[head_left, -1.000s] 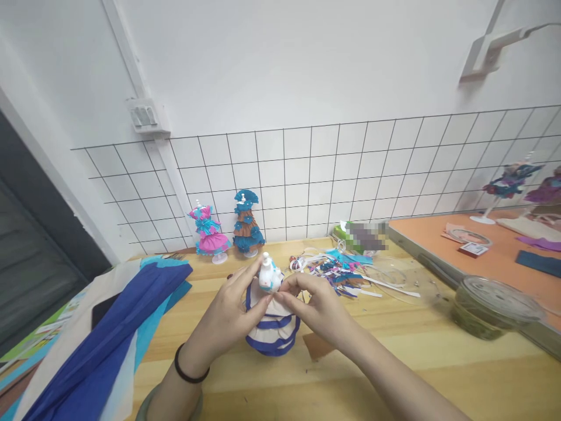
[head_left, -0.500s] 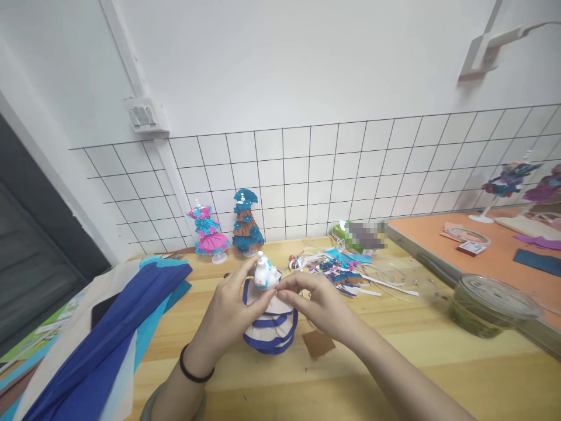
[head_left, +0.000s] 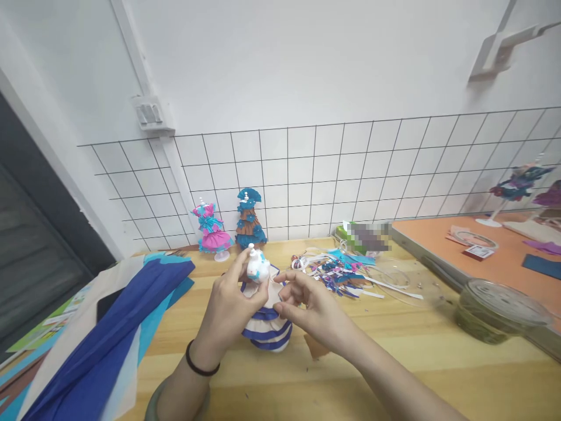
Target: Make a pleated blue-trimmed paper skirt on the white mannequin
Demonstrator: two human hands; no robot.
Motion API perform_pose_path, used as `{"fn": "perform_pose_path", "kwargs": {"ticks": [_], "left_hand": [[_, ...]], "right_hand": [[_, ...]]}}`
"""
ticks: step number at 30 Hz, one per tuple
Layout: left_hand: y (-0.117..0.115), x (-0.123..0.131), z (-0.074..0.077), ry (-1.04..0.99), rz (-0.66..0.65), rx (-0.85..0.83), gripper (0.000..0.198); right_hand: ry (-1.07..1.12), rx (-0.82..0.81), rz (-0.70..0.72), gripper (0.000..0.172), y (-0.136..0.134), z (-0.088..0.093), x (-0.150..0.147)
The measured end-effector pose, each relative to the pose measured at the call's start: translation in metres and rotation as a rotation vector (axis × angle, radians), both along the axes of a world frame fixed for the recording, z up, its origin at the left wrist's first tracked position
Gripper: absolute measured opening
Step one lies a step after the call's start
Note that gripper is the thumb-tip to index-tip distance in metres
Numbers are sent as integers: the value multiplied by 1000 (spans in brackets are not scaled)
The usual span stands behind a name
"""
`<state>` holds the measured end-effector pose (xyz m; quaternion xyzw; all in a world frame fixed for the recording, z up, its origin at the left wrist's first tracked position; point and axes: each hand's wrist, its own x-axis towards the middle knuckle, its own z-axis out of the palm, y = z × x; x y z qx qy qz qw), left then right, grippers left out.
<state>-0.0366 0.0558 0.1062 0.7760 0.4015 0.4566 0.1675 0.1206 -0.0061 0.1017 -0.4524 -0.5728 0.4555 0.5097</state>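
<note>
A small white mannequin (head_left: 258,266) with light-blue patches stands in the middle, tilted a little to the left. Its layered skirt (head_left: 268,330) is cream with dark-blue edges. My left hand (head_left: 234,295) is closed around the mannequin's body, thumb in front and fingers behind. At the skirt's upper right is my right hand (head_left: 307,301), its thumb and index finger apart and the other fingers curled. I see nothing between those fingertips.
Behind are a pink-and-blue dress (head_left: 213,229) and a brown-and-teal dress (head_left: 249,222) on stands. Paper scraps (head_left: 346,272) lie back right, a clear round container (head_left: 495,310) farther right. Blue paper (head_left: 109,327) covers the left; a brown piece (head_left: 314,348) lies near my right hand.
The mannequin has tilted left in my left hand. My right thumb and index finger have parted and moved off its waist. The view has shifted slightly.
</note>
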Motion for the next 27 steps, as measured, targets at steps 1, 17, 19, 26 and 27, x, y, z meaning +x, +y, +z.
{"fn": "perform_pose_path", "kwargs": {"ticks": [1, 17, 19, 26, 27], "left_hand": [[0, 0, 0, -9, -3, -4, 62], [-13, -4, 9, 117, -288, -1, 74], [-17, 0, 6, 54, -341, -6, 82], [-22, 8, -2, -7, -421, 36, 89], [-21, 7, -1, -9, -419, 26, 86]], "right_hand": [[-3, 3, -2, 34, 0, 0, 0], [-290, 326, -190, 44, -1, 8, 27], [-276, 338, -162, 46, -3, 8, 24], [-37, 274, -172, 34, 4, 6, 30], [12, 258, -177, 35, 6, 6, 34]]}}
